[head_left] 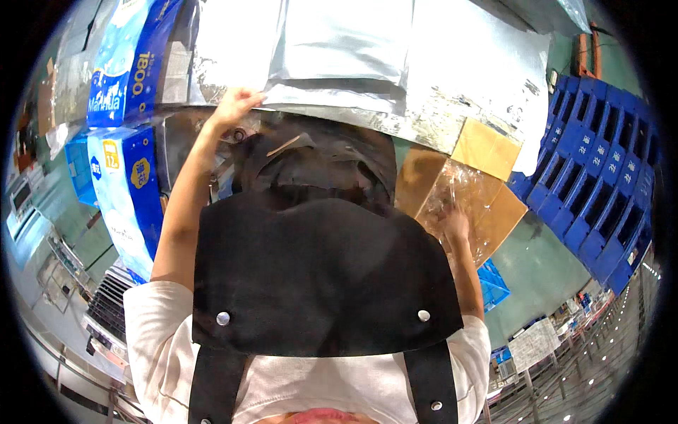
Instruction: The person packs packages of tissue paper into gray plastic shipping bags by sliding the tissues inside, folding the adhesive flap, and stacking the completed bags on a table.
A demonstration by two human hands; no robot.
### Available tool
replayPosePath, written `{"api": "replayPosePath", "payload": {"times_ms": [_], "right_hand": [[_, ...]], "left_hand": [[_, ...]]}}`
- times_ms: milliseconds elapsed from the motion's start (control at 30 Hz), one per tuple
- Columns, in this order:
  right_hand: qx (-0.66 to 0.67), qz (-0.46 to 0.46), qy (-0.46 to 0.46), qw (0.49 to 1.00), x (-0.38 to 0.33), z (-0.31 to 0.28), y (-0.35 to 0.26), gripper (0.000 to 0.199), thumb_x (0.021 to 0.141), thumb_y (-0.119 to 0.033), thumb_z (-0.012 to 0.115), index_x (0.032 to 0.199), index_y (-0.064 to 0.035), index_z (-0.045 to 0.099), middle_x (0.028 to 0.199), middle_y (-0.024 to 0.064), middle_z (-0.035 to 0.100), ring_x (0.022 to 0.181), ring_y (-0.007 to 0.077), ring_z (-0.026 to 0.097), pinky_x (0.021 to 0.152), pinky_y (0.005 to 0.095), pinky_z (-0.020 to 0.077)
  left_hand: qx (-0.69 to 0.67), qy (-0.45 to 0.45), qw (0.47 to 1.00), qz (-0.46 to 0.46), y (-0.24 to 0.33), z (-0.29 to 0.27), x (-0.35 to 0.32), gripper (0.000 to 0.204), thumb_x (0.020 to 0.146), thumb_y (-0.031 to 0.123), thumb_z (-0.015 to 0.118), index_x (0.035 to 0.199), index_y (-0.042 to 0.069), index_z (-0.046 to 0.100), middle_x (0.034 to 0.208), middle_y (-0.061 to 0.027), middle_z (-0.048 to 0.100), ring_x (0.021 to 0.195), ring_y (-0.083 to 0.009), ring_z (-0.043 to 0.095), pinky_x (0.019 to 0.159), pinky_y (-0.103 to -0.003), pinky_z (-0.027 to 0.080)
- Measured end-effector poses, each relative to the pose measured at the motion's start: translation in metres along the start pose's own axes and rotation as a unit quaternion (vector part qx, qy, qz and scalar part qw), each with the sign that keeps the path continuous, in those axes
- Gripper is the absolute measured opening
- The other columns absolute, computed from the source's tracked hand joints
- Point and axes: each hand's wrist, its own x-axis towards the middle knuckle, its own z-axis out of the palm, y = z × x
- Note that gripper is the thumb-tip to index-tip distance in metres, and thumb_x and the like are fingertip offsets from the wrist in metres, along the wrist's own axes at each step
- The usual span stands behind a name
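Note:
A flat white-grey plastic bag lies on the worn white tabletop in front of me. My left hand is at the table's near edge, fingers curled closed beside the bag's near left corner; whether they pinch the corner is hard to make out. To my right stands an open cardboard box holding crinkled clear plastic. My right hand reaches down into this box among the plastic, and its fingers are partly hidden and blurred.
Blue-and-white packs are stacked at the left of the table. Blue plastic pallets stand at the far right. A blue crate sits on the green floor behind the box. A dark, open bag-like container is below the table edge.

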Motion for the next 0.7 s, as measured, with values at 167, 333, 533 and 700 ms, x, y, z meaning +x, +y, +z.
{"api": "replayPosePath", "payload": {"times_ms": [167, 333, 533, 700], "right_hand": [[-0.072, -0.230, 0.151, 0.959, 0.013, 0.021, 0.028, 0.039, 0.075, -0.019, 0.057, 0.113, -0.0093, 0.050, 0.108, 0.0155, 0.053, 0.100, 0.0281, 0.050, 0.080, 0.0362, 0.0437], [0.058, -0.322, 0.477, 0.815, 0.093, -0.168, -0.142, 0.034, 0.075, 0.000, 0.046, 0.108, -0.0031, 0.050, 0.117, 0.0160, 0.048, 0.107, 0.0321, 0.047, 0.078, 0.0407, 0.0446], [-0.300, -0.522, 0.344, 0.720, 0.140, -0.190, -0.150, 0.014, 0.073, -0.006, 0.048, 0.084, -0.0020, 0.056, 0.108, 0.0077, 0.056, 0.124, 0.0238, 0.031, 0.103, 0.0481, 0.0216], [-0.063, -0.439, 0.357, 0.822, 0.139, -0.221, -0.134, 0.017, 0.064, -0.002, 0.059, 0.079, -0.0102, 0.060, 0.090, 0.0026, 0.061, 0.118, 0.0222, 0.039, 0.100, 0.0554, 0.0160]], "left_hand": [[0.251, 0.164, 0.954, 0.016, 0.003, -0.020, -0.005, 0.025, 0.072, 0.022, 0.063, 0.087, 0.001, 0.061, 0.078, -0.0122, 0.063, 0.076, -0.0233, 0.061, 0.068, -0.032, 0.047], [0.446, 0.246, 0.846, 0.161, 0.099, 0.012, 0.014, 0.042, 0.074, 0.009, 0.057, 0.115, 0.006, 0.049, 0.130, -0.0136, 0.037, 0.108, -0.0296, 0.048, 0.089, -0.033, 0.041], [0.694, -0.024, 0.591, 0.410, 0.090, 0.017, 0.025, 0.029, 0.077, 0.013, 0.047, 0.103, 0.004, 0.055, 0.133, -0.0120, 0.034, 0.127, -0.0226, 0.024, 0.106, -0.036, 0.020], [0.515, -0.047, 0.774, 0.366, 0.094, -0.018, 0.035, 0.022, 0.074, 0.004, 0.051, 0.096, 0.002, 0.054, 0.109, -0.0163, 0.053, 0.106, -0.0315, 0.048, 0.099, -0.038, 0.033]]}}
